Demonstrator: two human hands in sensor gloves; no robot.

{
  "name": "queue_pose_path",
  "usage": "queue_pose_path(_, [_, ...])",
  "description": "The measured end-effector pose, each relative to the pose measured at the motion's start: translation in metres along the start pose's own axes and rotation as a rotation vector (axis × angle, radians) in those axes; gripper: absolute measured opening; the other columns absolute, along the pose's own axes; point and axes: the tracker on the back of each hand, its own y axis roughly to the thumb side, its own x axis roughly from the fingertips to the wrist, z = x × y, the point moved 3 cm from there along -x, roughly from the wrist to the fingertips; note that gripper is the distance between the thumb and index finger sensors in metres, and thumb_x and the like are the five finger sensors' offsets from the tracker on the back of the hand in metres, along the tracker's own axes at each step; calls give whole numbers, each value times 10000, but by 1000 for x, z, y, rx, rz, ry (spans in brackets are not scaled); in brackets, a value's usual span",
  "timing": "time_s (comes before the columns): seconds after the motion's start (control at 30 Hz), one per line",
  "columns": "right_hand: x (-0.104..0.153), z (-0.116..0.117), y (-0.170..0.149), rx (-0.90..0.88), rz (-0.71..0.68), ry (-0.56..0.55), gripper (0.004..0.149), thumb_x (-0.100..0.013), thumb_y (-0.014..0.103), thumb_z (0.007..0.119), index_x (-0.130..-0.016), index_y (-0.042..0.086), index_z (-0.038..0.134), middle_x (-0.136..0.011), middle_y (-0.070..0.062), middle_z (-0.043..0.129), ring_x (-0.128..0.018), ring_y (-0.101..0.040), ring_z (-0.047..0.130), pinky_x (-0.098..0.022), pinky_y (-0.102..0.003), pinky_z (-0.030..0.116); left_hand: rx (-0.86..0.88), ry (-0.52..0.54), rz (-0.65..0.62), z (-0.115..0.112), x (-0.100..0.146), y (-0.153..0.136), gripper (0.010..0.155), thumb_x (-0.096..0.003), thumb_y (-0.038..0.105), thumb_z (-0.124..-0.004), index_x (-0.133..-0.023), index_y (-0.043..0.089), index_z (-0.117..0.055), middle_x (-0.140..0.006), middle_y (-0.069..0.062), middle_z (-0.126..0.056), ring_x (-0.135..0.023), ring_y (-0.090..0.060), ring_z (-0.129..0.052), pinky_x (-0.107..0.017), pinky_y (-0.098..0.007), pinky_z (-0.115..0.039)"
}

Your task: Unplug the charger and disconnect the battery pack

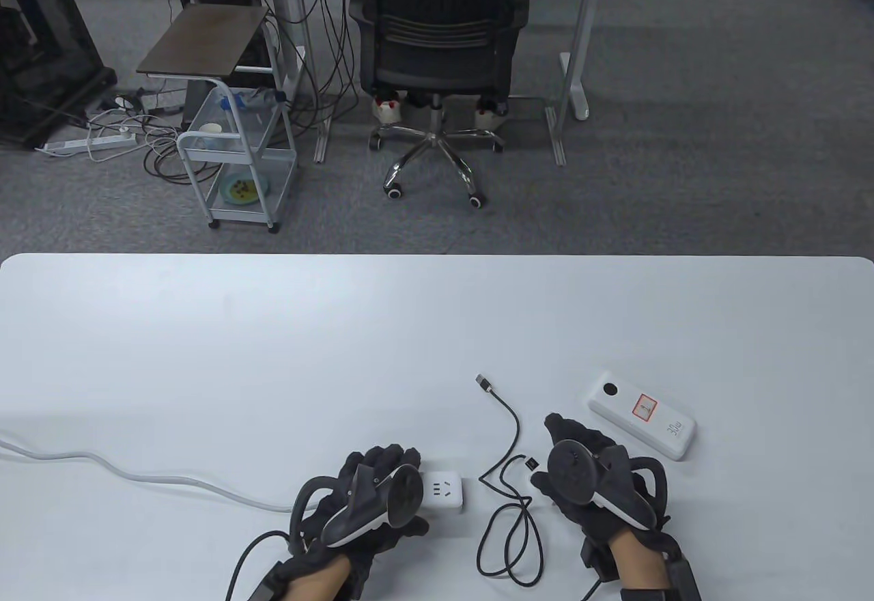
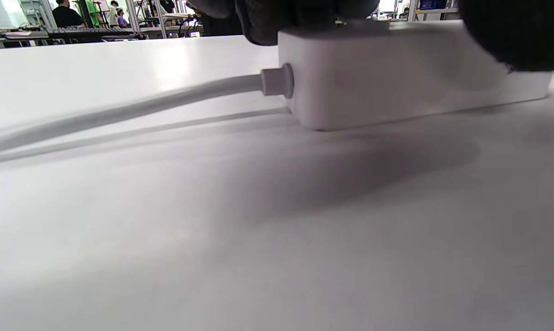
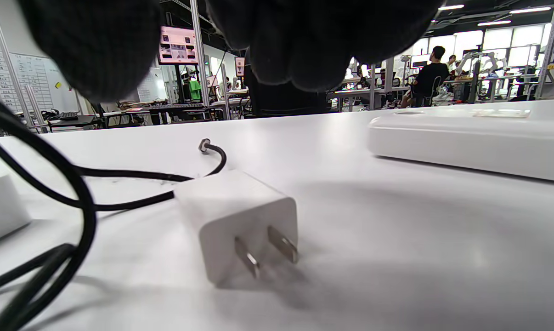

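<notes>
We judge the task nearly complete: the white plastic charger (image 3: 238, 223) lies unplugged on the table (image 1: 273, 355), the white battery pack (image 1: 642, 423) lies disconnected, our left hand (image 1: 372, 498) presses the white power strip (image 1: 444, 490), and our right hand (image 1: 580, 471) hovers empty.

Grey carpet floor (image 1: 717, 150) beyond the white table (image 1: 273, 341); a black mesh office chair (image 1: 437, 34) on a chrome castor base stands between desk legs, a white wheeled cart (image 1: 235, 171) and white floor power strip (image 1: 89, 143) with loose cables to its left.
</notes>
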Motion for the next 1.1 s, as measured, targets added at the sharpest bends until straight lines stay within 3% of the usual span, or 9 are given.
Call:
queue_pose_path(0.3, [6,-7,30,132,-88,-35,851,-401,615,600,-1093,191,345,-1182,-136,460,-1039,-381,590,-710,-586,557,-3,111,19,17,10,-13,1055,-298,858,-650,-1188,382,-342,-1290,54,-422,-1236,-246,-505,-898,-471,-451])
queue_pose_path(0.4, [9,-13,39,94,-110,-55,842,-412,607,580,-1095,186,326,-1185,-145,440,-1044,-393,569,-706,-589,554,49,192,57,39,24,-28,1059,-303,883,-547,-1198,350,-357,-1294,32,-426,-1233,-267,-510,-892,-480,-465])
queue_pose_path(0.53, [13,-15,48,98,-129,-62,827,-422,597,554,-1098,186,314,-1190,-151,422,-1050,-398,550,-705,-596,546,107,228,69,50,36,-41,1062,-320,872,-536,-1208,323,-345,-1300,15,-404,-1239,-282,-475,-896,-490,-438])
queue_pose_path(0.67, [16,-16,59,77,-159,-59,810,-433,597,475,-1103,188,273,-1199,-180,351,-1061,-426,484,-704,-614,525,-12,247,133,49,43,-59,1081,-310,885,-501,-1213,322,-309,-1310,9,-368,-1248,-290,-442,-895,-506,-423])
queue_pose_path(0.8, [18,-15,67,36,-160,-28,830,-419,617,414,-1107,200,209,-1200,-227,213,-1066,-480,341,-705,-663,459,12,212,162,41,41,-78,1097,-309,895,-464,-1217,308,-277,-1317,-9,-332,-1251,-313,-409,-890,-529,-410])
queue_pose_path(0.93, [18,-9,70,147,-132,-5,858,-405,645,370,-1102,211,122,-1179,-253,73,-1050,-522,196,-699,-710,384,34,177,188,35,37,-90,1115,-310,894,-421,-1213,268,-231,-1313,-42,-278,-1248,-339,-364,-888,-539,-389])
queue_pose_path(1.07, [16,-2,65,168,-94,31,864,-400,651,364,-1095,218,92,-1169,-259,30,-1037,-540,147,-693,-728,350,39,192,204,37,39,-96,1130,-313,890,-418,-1208,229,-219,-1308,-63,-263,-1245,-355,-354,-892,-530,-379])
queue_pose_path(1.1, [15,-1,64,168,-87,34,866,-398,652,363,-1093,217,85,-1167,-261,25,-1035,-541,140,-692,-731,346,38,198,206,37,39,-97,1134,-275,903,-375,-1193,257,-217,-1300,-76,-264,-1221,-408,-350,-854,-580,-363])
